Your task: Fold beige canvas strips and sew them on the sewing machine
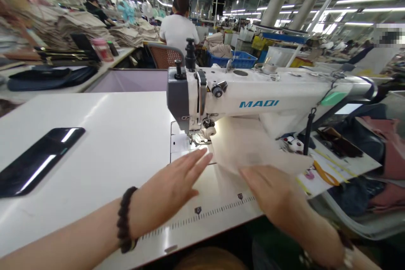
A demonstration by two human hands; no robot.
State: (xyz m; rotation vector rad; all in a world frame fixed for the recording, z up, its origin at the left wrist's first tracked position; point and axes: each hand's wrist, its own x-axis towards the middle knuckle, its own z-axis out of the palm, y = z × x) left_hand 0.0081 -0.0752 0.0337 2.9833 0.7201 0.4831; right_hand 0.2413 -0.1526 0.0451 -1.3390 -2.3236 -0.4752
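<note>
A white sewing machine [247,88] marked MAQI stands over the white table. Its presser foot [200,139] is lit by a lamp. My left hand [174,185] hovers or rests just in front of the foot, fingers stretched out and nothing in them. A beige fabric piece [249,143] lies right of the needle area, under the machine's arm. At the near edge of this fabric is my right hand [278,198], blurred, its fingers together and seemingly gripping the edge; the fingertips are partly hidden.
A black phone [41,160] lies on the left of the table [126,135]. Orange-handled scissors [324,173] and small items sit at the right. A ruler scale runs along the front edge. A person in white [180,25] sits beyond, near a blue basket [243,59].
</note>
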